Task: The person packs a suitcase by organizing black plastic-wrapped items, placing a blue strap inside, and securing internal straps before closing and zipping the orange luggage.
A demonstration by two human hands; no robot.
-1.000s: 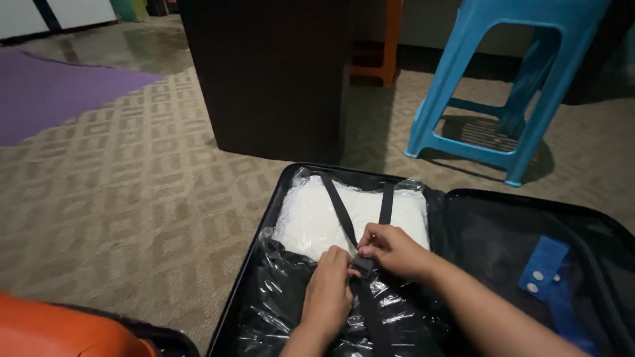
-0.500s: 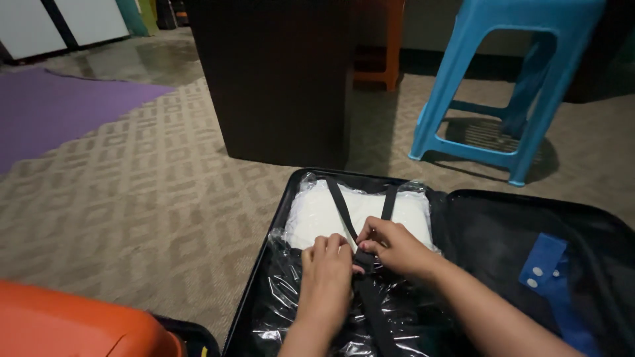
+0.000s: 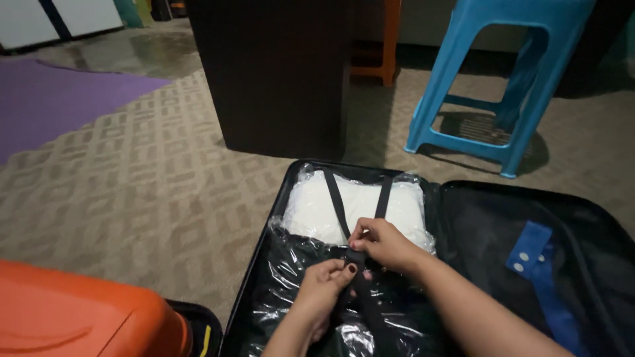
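Where black straps (image 3: 336, 198) meet, right hand (image 3: 383, 243) pinches the buckle (image 3: 355, 255); left hand (image 3: 322, 285) grips the webbing below; limp, light, best held at the buckle.

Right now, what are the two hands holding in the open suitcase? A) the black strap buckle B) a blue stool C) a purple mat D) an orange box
A: both the left hand and the right hand pinch the black strap buckle where the straps cross over the plastic-wrapped bundles in the suitcase.
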